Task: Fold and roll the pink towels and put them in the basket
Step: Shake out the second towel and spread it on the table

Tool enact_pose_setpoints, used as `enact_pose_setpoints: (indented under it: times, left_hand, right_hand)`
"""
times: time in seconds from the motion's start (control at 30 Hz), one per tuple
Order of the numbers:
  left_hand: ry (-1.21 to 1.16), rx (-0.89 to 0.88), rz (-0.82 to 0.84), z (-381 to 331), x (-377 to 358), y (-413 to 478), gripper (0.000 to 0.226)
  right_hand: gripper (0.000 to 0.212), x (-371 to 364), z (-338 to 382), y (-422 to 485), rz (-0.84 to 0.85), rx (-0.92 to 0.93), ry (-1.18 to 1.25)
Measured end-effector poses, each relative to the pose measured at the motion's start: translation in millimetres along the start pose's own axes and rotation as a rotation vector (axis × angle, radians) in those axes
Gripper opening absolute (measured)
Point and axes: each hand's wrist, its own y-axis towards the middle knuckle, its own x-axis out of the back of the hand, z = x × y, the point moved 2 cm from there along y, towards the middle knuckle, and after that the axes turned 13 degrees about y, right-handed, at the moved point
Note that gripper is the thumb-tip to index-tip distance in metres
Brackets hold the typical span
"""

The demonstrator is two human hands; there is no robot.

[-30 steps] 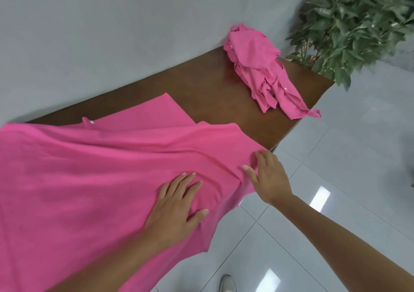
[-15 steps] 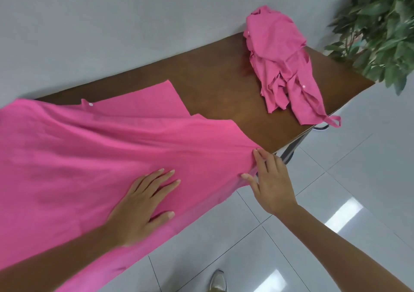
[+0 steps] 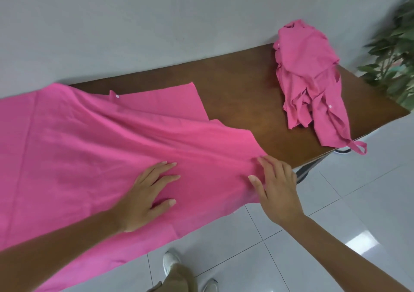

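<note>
A big pink towel is lying spread out on the left part of the brown desk. It is covering the desk from the back edge to the front edge, and its near side is hanging down over the front edge. One corner is sticking out flat toward the middle of the desk, and a small white dot is showing near the back edge.

The left hand is lying flat on the towel near the front edge. Its fingers are straight and spread out a bit, pressing down and gripping nothing. The right hand is sitting at the towel's right corner, right at the front edge of the desk. Its fingers are almost straight and are touching the cloth – the thumb is sticking out to the side. It is not curling round anything.

A heap of crumpled pink towels is lying at the right end of the desk, running from the back edge to the front edge, well apart from the flat towel. A thin loop from the heap is hanging off the front edge.

A green plant is standing past the right end of the desk. A grey wall is behind, and a shiny white tile floor is below – the person's pale shoes are showing there.
</note>
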Motion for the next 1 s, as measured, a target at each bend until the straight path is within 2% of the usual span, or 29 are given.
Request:
enact_pose_setpoints:
  times: [0.17,0.33,0.57,0.67,0.83,1.0]
  left_hand:
    - [0.072,0.163,-0.099,46.8,18.0,-4.4,0.060]
    - [0.113,0.461,-0.123,118.6,39.7,-21.0,0.069]
    - [0.116,0.729,-0.083,187.1,55.8,-46.7,0.095]
    - [0.109,0.793,-0.096,198.8,52.8,-51.4,0.100]
    - [0.175,0.853,-0.099,205.4,41.8,-51.6,0.103]
    - [0.160,0.888,-0.102,206.6,38.5,-52.3,0.103]
  right_hand:
    - [0.065,-1.0,23.5,31.0,0.031,0.064,0.029]
    - [0.064,-11.3,65.9,72.8,0.066,0.148,0.070]
    - [0.067,-45.1,135.3,151.1,0.268,0.247,0.087]
    - [0.073,-67.4,160.6,186.4,0.357,0.222,0.053]
    - [0.097,-103.6,182.8,232.9,0.543,0.163,-0.129]
    - [0.074,-125.2,171.4,263.9,0.608,0.132,-0.224]
